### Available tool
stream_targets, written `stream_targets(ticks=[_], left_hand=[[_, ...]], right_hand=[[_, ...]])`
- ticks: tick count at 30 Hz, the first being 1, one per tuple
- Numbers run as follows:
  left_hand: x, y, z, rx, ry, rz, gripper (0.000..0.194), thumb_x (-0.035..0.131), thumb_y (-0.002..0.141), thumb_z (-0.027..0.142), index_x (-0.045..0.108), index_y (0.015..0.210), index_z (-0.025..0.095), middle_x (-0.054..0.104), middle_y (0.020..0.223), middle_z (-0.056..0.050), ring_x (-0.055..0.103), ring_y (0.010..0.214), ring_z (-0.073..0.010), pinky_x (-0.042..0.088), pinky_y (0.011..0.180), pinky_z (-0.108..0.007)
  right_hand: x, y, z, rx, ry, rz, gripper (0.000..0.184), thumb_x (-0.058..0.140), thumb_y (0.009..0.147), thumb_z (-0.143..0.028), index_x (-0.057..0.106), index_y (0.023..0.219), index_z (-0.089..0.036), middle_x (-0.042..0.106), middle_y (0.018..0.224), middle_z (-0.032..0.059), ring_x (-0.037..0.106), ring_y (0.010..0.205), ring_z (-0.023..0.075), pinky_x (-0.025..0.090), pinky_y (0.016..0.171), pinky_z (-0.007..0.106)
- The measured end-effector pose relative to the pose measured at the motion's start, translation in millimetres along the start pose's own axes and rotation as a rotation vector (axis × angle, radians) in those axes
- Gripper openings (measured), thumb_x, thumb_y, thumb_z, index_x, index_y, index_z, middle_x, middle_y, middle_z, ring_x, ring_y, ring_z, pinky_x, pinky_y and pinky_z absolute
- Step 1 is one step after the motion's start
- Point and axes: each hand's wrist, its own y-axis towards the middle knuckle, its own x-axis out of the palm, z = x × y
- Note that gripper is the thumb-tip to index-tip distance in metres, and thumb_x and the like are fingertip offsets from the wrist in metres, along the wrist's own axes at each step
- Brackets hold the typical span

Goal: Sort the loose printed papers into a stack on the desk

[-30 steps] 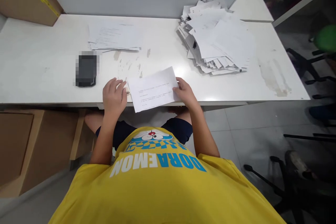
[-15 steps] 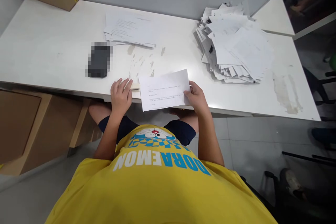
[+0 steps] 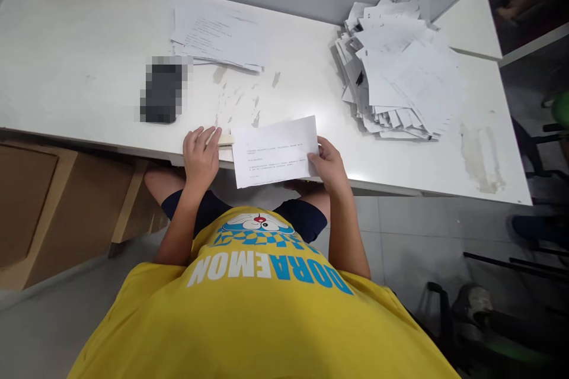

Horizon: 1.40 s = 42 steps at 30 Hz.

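Observation:
My right hand (image 3: 329, 166) pinches the right edge of a printed sheet of paper (image 3: 275, 151), thumb on top. The sheet lies tilted across the table's front edge, its lower part sticking out over my lap. At its left edge is a small cream stapler (image 3: 226, 140), mostly hidden by my left hand (image 3: 201, 157). My left hand lies over the stapler from above, fingers bent slightly forward. Whether the sheet's edge is inside the stapler's jaws I cannot tell.
A messy, tall heap of papers (image 3: 400, 71) stands at the right back of the white table (image 3: 302, 95). A lower stack of printed sheets (image 3: 217, 35) lies at the left back, near a blurred dark object (image 3: 162, 92). Cardboard boxes (image 3: 84, 201) are at the left.
The view has shifted slightly, so most things appear a little to the left. Both hands keep the same places on the paper and stapler.

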Motion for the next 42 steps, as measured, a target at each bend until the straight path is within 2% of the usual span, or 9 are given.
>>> stream_targets(ticks=[11,15,24,28,32,36,39,42], left_hand=[[-0.5,-1,2,0.001,0.036,-0.021,0.045,0.034,0.1,0.028,0.055,0.14,0.024,0.06,0.14,-0.011,0.046,0.137,-0.0301,0.03,0.118,-0.053],[-1.1,-2,2,0.016,0.032,-0.027,0.049,0.034,0.1,0.036,0.053,0.143,0.023,0.058,0.143,-0.011,0.044,0.138,-0.0312,0.028,0.119,-0.052],[1.4,0,4,-0.05,0.011,-0.083,0.059,0.029,0.1,0.054,0.048,0.146,0.022,0.053,0.147,-0.012,0.04,0.139,-0.0332,0.026,0.117,-0.054],[5.1,1,9,-0.086,0.011,-0.047,0.064,0.023,0.1,0.059,0.046,0.147,0.022,0.052,0.148,-0.011,0.039,0.14,-0.0316,0.024,0.118,-0.054],[8.4,0,12,-0.155,-0.092,-0.049,0.069,0.027,0.096,0.067,0.047,0.147,0.024,0.051,0.149,-0.01,0.034,0.145,-0.0341,0.019,0.122,-0.053],[12.2,-2,8,-0.139,-0.08,-0.047,0.075,0.02,0.095,0.07,0.043,0.149,0.023,0.047,0.154,-0.01,0.032,0.146,-0.0322,0.013,0.123,-0.053],[18.8,-5,0,-0.14,-0.07,-0.051,0.081,0.017,0.091,0.076,0.049,0.145,0.025,0.049,0.151,-0.008,0.034,0.145,-0.0313,0.008,0.124,-0.055],[29.8,-8,-10,-0.13,-0.012,-0.022,0.084,0.015,0.085,0.084,0.061,0.131,0.031,0.058,0.144,-0.006,0.042,0.14,-0.0313,0.014,0.122,-0.056]], right_hand=[[6,-2,-1,-0.027,-0.025,-0.019,0.046,0.052,0.081,-0.028,0.058,0.127,-0.025,0.067,0.092,0.0041,0.062,0.085,0.0226,0.053,0.077,0.043],[7,-4,-6,-0.004,-0.025,-0.01,0.047,0.052,0.08,-0.027,0.059,0.127,-0.024,0.067,0.095,0.0057,0.062,0.089,0.024,0.055,0.077,0.044],[10,-12,-14,0.019,-0.095,-0.027,0.051,0.048,0.08,-0.024,0.059,0.13,-0.028,0.066,0.123,0.0054,0.064,0.096,0.025,0.056,0.087,0.05],[7,-15,-16,0.003,-0.118,-0.055,0.05,0.047,0.081,-0.024,0.06,0.13,-0.027,0.066,0.125,0.0051,0.063,0.104,0.0261,0.054,0.093,0.05],[6,-16,-15,0.003,-0.116,-0.065,0.051,0.048,0.082,-0.024,0.059,0.131,-0.028,0.066,0.127,0.0039,0.061,0.111,0.0267,0.052,0.096,0.049],[5,-14,-14,0.014,-0.098,-0.083,0.051,0.048,0.083,-0.026,0.058,0.133,-0.027,0.064,0.13,0.0044,0.062,0.111,0.0269,0.052,0.096,0.049],[5,-13,-10,0.016,-0.068,-0.088,0.05,0.051,0.084,-0.03,0.058,0.133,-0.027,0.064,0.131,0.0049,0.062,0.113,0.0276,0.052,0.097,0.049],[4,-13,-5,0.019,-0.024,-0.074,0.05,0.055,0.083,-0.033,0.059,0.133,-0.028,0.065,0.131,0.0049,0.062,0.114,0.0278,0.052,0.099,0.049]])
